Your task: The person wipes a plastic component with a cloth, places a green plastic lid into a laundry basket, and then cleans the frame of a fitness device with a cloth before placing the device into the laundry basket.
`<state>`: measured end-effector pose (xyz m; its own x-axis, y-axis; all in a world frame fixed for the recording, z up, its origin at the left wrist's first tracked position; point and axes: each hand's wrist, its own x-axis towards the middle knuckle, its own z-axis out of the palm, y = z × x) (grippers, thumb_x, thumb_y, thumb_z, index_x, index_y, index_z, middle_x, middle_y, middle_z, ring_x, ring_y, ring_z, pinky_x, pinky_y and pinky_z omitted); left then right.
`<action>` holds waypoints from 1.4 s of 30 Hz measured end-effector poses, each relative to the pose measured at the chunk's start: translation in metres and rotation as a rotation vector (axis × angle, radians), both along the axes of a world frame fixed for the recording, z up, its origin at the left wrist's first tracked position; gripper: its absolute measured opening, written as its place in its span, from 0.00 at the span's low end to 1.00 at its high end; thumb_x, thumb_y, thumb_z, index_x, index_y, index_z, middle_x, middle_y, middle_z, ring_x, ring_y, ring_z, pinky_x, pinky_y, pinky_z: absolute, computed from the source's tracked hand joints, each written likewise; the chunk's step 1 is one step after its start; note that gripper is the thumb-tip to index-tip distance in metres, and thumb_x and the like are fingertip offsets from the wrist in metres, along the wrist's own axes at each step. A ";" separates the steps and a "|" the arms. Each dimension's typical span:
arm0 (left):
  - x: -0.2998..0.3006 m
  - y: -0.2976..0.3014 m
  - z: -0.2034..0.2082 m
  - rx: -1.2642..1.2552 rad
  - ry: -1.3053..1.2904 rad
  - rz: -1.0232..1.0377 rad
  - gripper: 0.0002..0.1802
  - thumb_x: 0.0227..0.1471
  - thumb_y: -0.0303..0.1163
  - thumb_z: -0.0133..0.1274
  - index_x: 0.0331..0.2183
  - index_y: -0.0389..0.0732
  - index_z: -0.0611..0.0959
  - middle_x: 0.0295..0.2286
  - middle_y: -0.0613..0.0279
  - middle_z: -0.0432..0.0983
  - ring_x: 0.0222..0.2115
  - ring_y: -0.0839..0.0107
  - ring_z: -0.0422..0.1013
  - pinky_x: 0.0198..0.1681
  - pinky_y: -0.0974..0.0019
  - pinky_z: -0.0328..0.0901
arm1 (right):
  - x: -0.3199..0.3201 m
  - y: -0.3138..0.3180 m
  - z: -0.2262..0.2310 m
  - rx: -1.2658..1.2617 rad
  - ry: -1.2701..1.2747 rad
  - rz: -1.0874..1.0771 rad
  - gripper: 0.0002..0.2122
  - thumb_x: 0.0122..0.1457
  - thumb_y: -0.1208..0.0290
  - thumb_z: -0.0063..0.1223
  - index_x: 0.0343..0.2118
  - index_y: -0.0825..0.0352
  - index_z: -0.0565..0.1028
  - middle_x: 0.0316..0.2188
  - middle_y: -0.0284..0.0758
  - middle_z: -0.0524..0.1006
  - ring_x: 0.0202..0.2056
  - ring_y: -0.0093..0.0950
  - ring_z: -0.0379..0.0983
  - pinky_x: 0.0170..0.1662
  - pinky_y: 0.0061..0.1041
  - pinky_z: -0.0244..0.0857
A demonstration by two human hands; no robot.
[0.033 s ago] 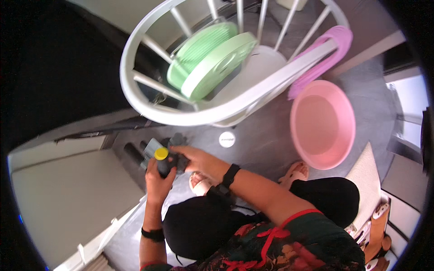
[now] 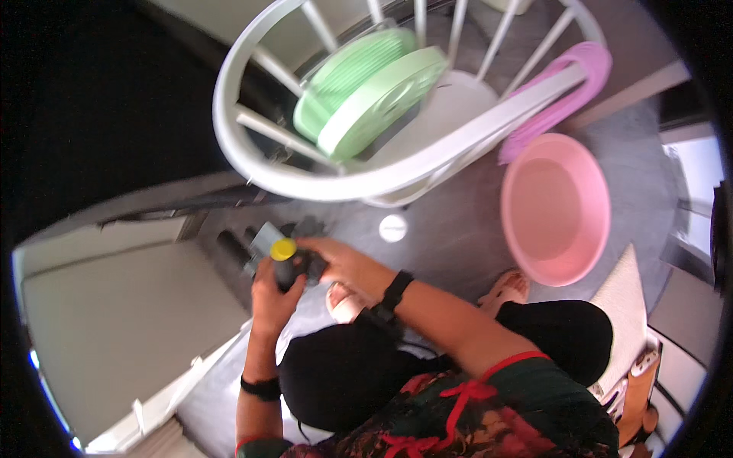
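Both my hands are around a dark grey device [image 2: 287,273] with a round yellow cap [image 2: 283,249], low in front of me and left of centre. A light grey flat part [image 2: 266,237] sticks out behind the cap. My left hand [image 2: 273,301] grips the body from the near left, thumb and fingers on either side. From the right, my right hand [image 2: 340,261] closes on the device's far side, with some fingers hidden. Blur makes its exact kind hard to tell. Dark cylindrical shapes [image 2: 232,246] lie just beyond it; whether they join it I cannot tell.
Ahead stands a white slatted rack [image 2: 321,185] holding light green round ribbed items [image 2: 382,103]. A pink-purple loop [image 2: 561,88] hangs over its right rim. On the grey floor are a pink basin [image 2: 556,214] and a white round disc [image 2: 393,227]. A grey panel [image 2: 130,313] lies left.
The whole view has shifted slightly, so the rack, basin and hands sit a little further right in the picture. Both hands keep their hold on the device.
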<state>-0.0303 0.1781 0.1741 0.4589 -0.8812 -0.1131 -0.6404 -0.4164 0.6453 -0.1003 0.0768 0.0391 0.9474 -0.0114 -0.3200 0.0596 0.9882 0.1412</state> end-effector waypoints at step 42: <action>0.038 0.047 0.162 0.097 0.409 0.486 0.08 0.41 0.25 0.53 0.27 0.32 0.75 0.27 0.51 0.75 0.22 0.65 0.75 0.28 0.66 0.68 | -0.045 0.005 0.015 -0.180 -0.029 0.001 0.13 0.63 0.65 0.42 0.36 0.73 0.73 0.26 0.39 0.76 0.27 0.28 0.76 0.33 0.27 0.75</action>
<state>0.0074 0.2248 0.3366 0.7063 -0.5602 -0.4328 -0.0735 -0.6661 0.7422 -0.1454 0.0814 0.0544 0.9562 -0.0653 -0.2855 0.0574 0.9977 -0.0360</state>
